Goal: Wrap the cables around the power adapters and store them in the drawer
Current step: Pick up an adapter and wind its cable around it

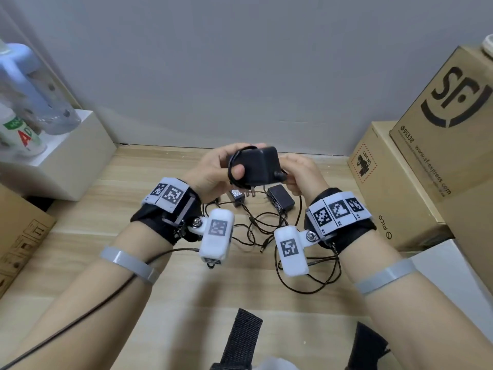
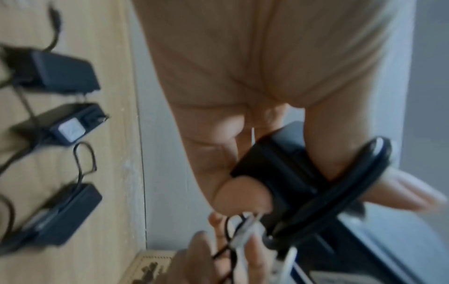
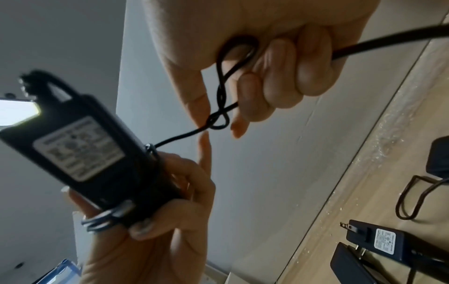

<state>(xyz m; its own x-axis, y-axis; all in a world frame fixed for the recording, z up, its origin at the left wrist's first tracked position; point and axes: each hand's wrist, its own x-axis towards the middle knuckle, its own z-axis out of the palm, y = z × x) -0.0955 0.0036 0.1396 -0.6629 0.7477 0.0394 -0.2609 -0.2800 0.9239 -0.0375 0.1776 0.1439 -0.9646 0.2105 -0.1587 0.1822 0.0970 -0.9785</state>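
A black power adapter (image 1: 262, 166) is held up over the wooden table (image 1: 165, 263), with several turns of its black cable (image 2: 340, 186) wound round it. My left hand (image 1: 248, 158) grips the adapter, its thumb pressing on the wound turns. My right hand (image 1: 290, 174) pinches the loose end of the cable (image 3: 226, 107), which forms a small loop between thumb and fingers in the right wrist view. The label side of the held adapter (image 3: 80, 149) shows there. Three more black adapters (image 2: 60, 71) (image 2: 68, 126) (image 2: 60, 215) lie on the table with tangled cables (image 1: 256, 225).
Stacked cardboard boxes (image 1: 440, 129) stand at the right. A white box (image 1: 66, 161) bearing bottles (image 1: 34, 89) stands at the left, with another cardboard box (image 1: 16, 236) nearer. A grey wall (image 1: 240, 76) closes the back. Black straps (image 1: 242, 340) lie at the near edge.
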